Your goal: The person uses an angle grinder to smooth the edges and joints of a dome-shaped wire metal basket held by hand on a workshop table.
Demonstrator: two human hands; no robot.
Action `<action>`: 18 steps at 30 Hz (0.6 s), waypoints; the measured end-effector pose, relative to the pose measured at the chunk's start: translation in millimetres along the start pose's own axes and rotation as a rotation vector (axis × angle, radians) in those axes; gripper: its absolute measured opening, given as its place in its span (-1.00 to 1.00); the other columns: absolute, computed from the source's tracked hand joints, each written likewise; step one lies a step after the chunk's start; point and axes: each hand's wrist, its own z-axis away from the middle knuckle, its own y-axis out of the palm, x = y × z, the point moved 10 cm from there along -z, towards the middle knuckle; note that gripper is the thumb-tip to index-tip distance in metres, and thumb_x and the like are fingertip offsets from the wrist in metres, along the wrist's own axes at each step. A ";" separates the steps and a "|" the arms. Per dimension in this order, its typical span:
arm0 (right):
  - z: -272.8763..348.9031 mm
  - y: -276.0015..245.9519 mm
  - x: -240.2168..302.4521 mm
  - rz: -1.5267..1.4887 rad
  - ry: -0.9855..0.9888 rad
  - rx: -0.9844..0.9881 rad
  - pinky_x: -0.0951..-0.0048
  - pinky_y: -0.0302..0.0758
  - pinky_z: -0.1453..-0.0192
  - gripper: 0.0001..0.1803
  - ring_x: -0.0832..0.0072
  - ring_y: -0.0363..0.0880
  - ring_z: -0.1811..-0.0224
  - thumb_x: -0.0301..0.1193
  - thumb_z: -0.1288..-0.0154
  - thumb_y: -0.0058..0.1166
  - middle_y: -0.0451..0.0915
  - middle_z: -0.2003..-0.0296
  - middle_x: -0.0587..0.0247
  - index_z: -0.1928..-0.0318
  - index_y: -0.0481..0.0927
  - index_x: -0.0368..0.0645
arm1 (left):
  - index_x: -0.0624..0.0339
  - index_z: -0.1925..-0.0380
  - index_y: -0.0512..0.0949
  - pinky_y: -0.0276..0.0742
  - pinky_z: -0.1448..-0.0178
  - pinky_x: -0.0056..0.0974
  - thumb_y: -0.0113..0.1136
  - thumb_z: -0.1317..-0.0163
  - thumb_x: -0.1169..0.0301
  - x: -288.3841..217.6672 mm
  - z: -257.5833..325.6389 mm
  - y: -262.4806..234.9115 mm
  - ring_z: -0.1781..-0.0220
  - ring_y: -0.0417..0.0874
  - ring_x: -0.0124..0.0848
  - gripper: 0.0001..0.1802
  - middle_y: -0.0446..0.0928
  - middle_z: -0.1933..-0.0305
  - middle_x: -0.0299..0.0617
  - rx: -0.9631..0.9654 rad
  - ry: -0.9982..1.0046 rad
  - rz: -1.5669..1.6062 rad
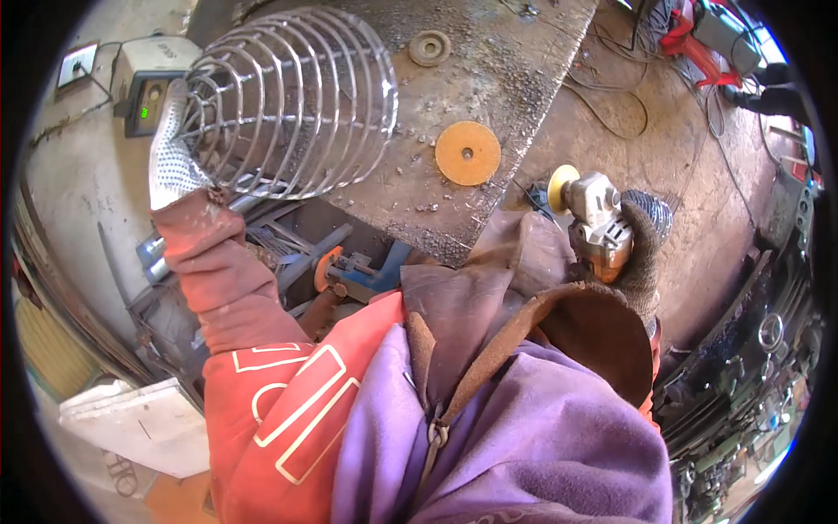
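Note:
My left hand point(175, 162), in a white dotted glove, grips a shiny metal wire cage point(301, 100) by its narrow end. The cage is made of rings joined by ribs and widens to the right, lying tilted over the worktable; part of my grip is hidden. In my right hand point(644, 253), which wears a brown knit glove, is an angle grinder point(601, 218) with a silver head and an orange section. A yellowish disc point(562, 188) is fitted on the grinder, facing left and apart from the cage. Whether the disc is spinning cannot be made out.
The grit-strewn metal worktable point(384, 188) carries an orange abrasive disc point(468, 154) and a grey ring-shaped disc point(429, 48). A box with a green display point(144, 109) stands beyond my left hand. Cables point(642, 113) trail over the floor; metal parts point(759, 349) crowd the right.

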 end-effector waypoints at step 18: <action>13.0 72.9 82.7 0.513 -0.338 0.170 0.15 0.38 -0.47 0.11 0.17 0.42 -0.40 -0.17 -0.05 0.63 0.41 -0.33 0.00 -0.50 0.21 -0.18 | 0.14 -0.20 0.61 0.81 0.06 -0.15 0.05 -0.57 0.00 25.0 127.4 298.3 0.03 0.79 -0.24 -0.50 0.71 -0.09 -0.06 0.497 -0.603 0.931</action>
